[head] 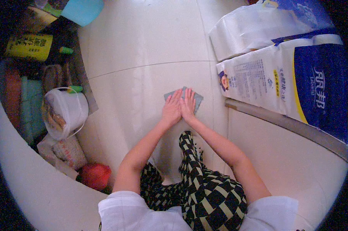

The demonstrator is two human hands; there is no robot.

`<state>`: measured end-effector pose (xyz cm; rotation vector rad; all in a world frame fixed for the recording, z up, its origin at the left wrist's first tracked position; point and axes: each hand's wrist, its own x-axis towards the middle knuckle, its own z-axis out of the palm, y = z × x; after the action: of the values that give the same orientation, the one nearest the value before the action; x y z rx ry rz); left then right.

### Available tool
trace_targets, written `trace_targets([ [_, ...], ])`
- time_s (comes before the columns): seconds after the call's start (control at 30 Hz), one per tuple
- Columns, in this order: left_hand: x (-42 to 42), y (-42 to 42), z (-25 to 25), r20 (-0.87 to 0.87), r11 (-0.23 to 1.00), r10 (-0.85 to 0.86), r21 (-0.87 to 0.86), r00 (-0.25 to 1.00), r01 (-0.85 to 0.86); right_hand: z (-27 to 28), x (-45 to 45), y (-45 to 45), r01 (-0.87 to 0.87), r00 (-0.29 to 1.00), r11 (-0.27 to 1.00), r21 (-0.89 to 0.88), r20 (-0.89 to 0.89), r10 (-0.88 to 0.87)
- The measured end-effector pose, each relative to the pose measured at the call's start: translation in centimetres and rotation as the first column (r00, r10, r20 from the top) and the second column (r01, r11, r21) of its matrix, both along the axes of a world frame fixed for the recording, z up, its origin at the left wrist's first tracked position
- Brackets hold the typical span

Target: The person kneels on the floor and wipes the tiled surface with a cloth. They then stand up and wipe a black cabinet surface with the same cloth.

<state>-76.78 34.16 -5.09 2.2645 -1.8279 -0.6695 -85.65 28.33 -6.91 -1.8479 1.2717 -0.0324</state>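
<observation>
A grey-green cloth (pixel 199 99) lies flat on the pale tiled floor (pixel 145 86) in front of me. My left hand (pixel 172 108) and my right hand (pixel 188 105) are side by side on top of it, fingers stretched forward. Both palms hold it pressed to the tiles and cover its middle, so only its far edge and corners show. The inner edges of the two hands touch near the thumbs. Just behind my hands is my knee in checkered trousers (pixel 188 144).
Wrapped paper packages (pixel 254 78) stand on a ledge (pixel 249 111) at the right. Along the left, under a white overhanging surface (pixel 24 179), are a lidless-looking clear plastic bucket (pixel 74 109), a printed sack (pixel 68 153), a red bag (pixel 96 176), a yellow package (pixel 29 46) and a light-blue container (pixel 83 11).
</observation>
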Motion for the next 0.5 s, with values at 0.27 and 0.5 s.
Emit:
trace_targets([
  [0.27, 2.0, 0.8, 2.0, -0.420, 0.901, 0.296, -0.177, 0.858, -0.397, 3.9, 4.4, 0.0, -0.037, 0.562, 0.509, 0.860, 0.439, -0.701],
  [0.5, 2.4, -2.3, 5.0, -0.269, 0.957, 0.043, -0.267, 0.962, -0.117, 5.3, -0.5, -6.7, 0.248, 0.770, 0.881, 0.404, 0.470, -0.432],
])
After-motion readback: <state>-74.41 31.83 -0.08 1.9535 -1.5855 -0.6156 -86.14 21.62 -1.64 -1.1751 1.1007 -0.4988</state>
